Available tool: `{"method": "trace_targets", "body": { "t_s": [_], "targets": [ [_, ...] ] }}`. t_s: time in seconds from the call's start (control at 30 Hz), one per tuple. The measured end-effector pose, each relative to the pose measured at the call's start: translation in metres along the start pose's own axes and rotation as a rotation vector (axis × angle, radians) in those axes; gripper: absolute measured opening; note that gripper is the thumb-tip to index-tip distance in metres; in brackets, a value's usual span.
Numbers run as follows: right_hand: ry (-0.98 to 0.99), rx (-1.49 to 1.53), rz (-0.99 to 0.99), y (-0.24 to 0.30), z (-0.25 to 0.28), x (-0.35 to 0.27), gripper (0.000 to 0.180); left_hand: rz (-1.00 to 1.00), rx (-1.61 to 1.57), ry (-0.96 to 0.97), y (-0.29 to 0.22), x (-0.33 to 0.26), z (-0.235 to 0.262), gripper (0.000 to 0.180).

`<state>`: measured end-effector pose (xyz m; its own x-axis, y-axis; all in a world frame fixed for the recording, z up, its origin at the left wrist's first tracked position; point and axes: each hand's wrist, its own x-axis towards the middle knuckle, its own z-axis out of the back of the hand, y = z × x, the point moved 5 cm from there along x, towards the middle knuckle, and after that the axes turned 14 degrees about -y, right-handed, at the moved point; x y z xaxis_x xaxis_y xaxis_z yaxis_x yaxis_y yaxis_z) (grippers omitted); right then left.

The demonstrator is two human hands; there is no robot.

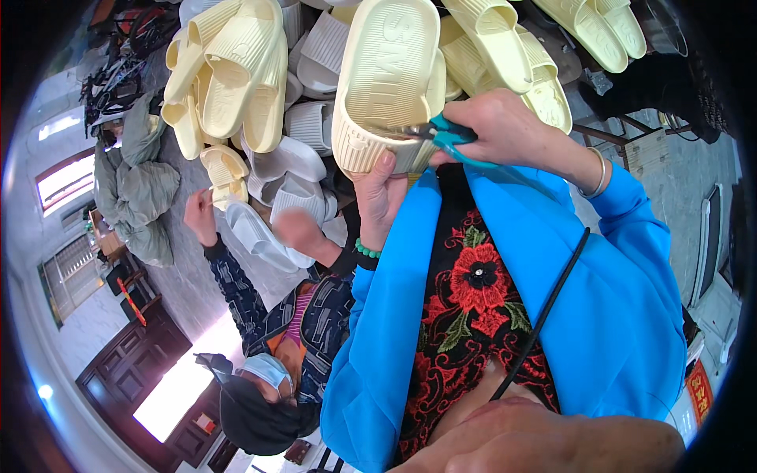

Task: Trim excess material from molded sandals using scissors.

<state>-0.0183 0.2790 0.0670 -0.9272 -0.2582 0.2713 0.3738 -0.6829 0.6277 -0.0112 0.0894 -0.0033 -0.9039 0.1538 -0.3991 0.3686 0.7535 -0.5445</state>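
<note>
My left hand (378, 199), with a green bead bracelet at the wrist, grips a pale yellow slide slipper (390, 59) by its ribbed strap, the thumb pressed on the strap's edge. The slipper is held up with its ribbed insole facing me. My right hand (505, 130) is closed round the teal handles of a pair of small cutting pliers (453, 135). The metal jaws reach over the slipper's strap opening, close to the inner edge. Whether the jaws touch the slipper I cannot tell.
Pale yellow slippers (236, 79) are heaped to the left, more yellow slippers (493, 43) to the right. White slippers (296, 177) lie between. At my left a masked co-worker's hand (201, 217) is near a small yellow slipper (225, 173). Grey sacks (138, 189) stand behind.
</note>
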Motion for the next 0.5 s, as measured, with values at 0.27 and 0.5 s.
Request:
{"method": "trace_targets", "body": {
  "t_s": [0.27, 0.5],
  "targets": [
    [-0.013, 0.044, 0.088, 0.007, 0.010, 0.003, 0.061, -0.047, 0.048, -0.005, 0.000, 0.000, 0.006, 0.068],
    [-0.041, -0.008, 0.119, 0.009, 0.010, 0.002, 0.061, -0.001, -0.009, -0.005, 0.000, -0.001, -0.002, 0.063]
  ]
}}
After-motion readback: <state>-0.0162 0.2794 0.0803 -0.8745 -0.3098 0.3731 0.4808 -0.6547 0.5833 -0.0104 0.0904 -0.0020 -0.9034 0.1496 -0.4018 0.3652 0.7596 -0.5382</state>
